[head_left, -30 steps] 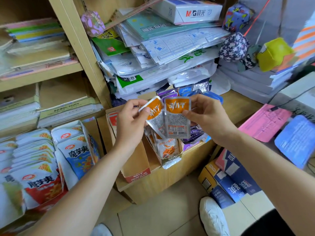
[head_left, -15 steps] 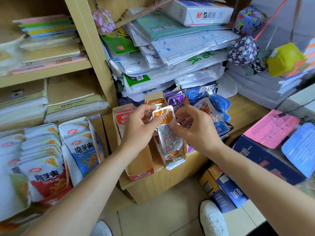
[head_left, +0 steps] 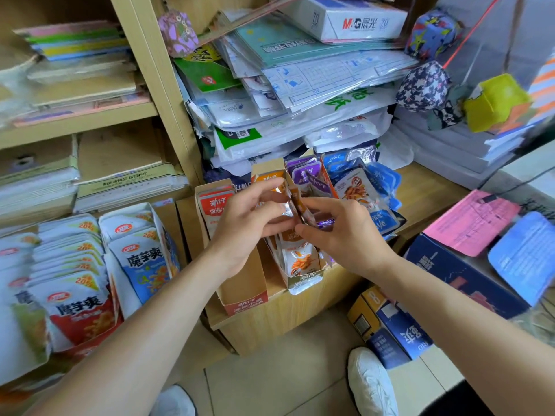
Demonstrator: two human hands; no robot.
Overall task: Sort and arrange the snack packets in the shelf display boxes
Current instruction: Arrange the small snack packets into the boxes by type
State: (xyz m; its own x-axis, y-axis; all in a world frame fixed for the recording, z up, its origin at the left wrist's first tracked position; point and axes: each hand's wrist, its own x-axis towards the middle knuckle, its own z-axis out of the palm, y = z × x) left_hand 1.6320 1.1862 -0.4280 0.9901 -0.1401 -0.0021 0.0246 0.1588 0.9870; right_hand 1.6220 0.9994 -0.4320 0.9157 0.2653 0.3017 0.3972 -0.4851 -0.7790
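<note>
Packets [head_left: 295, 207], orange, are pinched edge-on between curled fingertips [head_left: 271, 187] and thumbs of both hands. Fanned and held high a second ago, they are now pressed together and lowered over the orange box [head_left: 304, 282], so slotting in is judged next. Left hand [head_left: 243, 229] and right hand [head_left: 345, 235] are met above it, forearms angled inward.

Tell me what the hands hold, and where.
Both pinch the orange packets: left hand on their left side, right hand on their right side.
</note>
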